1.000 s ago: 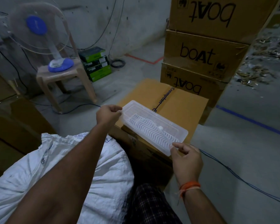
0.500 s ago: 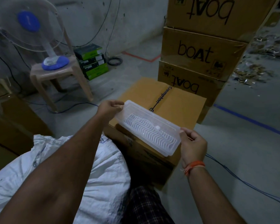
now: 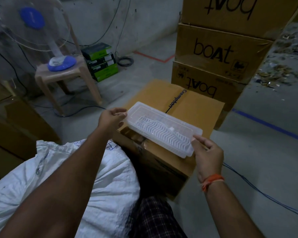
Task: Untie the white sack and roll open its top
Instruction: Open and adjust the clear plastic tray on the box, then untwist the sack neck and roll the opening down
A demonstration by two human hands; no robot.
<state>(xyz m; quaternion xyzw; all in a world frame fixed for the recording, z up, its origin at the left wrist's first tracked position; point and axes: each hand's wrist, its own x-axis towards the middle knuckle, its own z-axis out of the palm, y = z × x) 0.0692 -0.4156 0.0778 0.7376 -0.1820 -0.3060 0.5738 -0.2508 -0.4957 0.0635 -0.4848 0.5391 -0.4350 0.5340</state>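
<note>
The white woven sack [image 3: 110,177] lies at the lower left, under my left forearm, its top hidden from view. A clear plastic tray [image 3: 162,129] with a wavy ribbed insert hangs just above a brown cardboard box [image 3: 201,107]. My left hand [image 3: 112,119] grips the tray's far left end. My right hand [image 3: 208,155], with an orange thread on its wrist, pinches the near right corner. Neither hand touches the sack.
Three stacked "boat" cartons [image 3: 218,48] rise behind the box. A blue-and-white fan [image 3: 31,24] stands on a beige plastic stool [image 3: 64,76] at the left, green boxes [image 3: 101,60] beside it. Blue cables [image 3: 265,193] cross the floor. Debris [image 3: 279,73] lies at the right.
My right hand has closed on the tray's near corner, and both hands have lifted the tray slightly off the box. The camera has shifted a little.
</note>
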